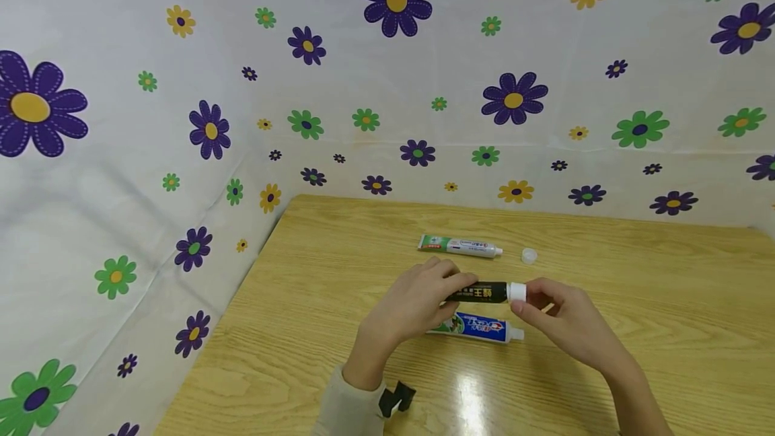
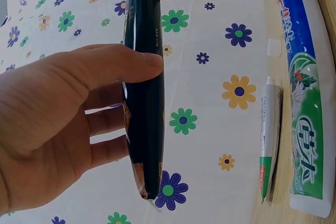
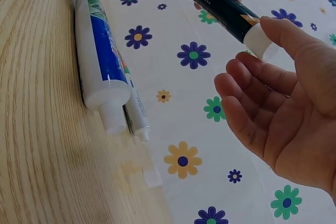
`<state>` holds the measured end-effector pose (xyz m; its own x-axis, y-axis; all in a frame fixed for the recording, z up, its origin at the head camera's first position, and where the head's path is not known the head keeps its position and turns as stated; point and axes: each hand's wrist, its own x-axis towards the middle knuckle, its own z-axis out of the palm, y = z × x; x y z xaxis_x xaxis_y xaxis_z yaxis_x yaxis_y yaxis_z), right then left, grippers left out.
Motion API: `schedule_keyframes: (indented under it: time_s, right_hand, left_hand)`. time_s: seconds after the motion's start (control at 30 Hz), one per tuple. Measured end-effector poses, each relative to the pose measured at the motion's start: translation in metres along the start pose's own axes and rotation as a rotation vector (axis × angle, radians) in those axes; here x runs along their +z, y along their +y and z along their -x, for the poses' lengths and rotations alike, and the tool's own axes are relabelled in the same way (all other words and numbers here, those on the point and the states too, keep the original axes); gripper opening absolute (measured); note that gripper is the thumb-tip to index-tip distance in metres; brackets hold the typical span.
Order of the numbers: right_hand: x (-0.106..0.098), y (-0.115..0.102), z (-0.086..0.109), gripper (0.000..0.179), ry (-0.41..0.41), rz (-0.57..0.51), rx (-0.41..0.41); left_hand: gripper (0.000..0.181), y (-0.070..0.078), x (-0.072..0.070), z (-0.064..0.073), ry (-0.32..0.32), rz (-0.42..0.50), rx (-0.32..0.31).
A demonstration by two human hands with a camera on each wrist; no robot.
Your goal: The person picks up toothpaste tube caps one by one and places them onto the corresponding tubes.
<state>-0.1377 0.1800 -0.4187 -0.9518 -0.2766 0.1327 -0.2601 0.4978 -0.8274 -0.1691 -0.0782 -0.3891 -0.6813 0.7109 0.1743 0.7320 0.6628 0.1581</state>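
My left hand [image 1: 418, 298] grips a black toothpaste tube [image 2: 144, 98] round its body, thumb on one side and fingers on the other. The tube points right in the head view, with a white cap [image 1: 517, 292] on its end. Thumb and index finger of my right hand [image 1: 569, 318] pinch that cap, while the other fingers curl loosely below it in the right wrist view. Under the held tube, a blue and green toothpaste tube [image 1: 484, 327] lies on the table, partly hidden by my left hand. Farther back lies a smaller green and white toothpaste tube [image 1: 460, 246], its nozzle uncapped.
A loose translucent cap [image 1: 529, 256] sits on the wooden table [image 1: 315, 274] right of the small tube. A black strap [image 1: 397, 399] hangs by the left sleeve. White flowered sheeting [image 1: 448, 52] rises behind the table and along its left side.
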Motion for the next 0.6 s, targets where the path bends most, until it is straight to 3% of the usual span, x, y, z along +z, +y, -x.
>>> schedule_keyframes:
  time_s: [0.23,0.6]
  right_hand:
    - [0.0009,-0.0009,0.0006,0.033,0.06,-0.051,-0.054]
    - [0.0036,-0.002,0.0006,0.028,0.099,-0.07,-0.133]
  left_hand:
    - [0.043,0.0003,-0.0005,-0.0001,-0.009,-0.002,-0.005]
    - [0.044,-0.0004,-0.0011,-0.0002,-0.021,0.007,-0.016]
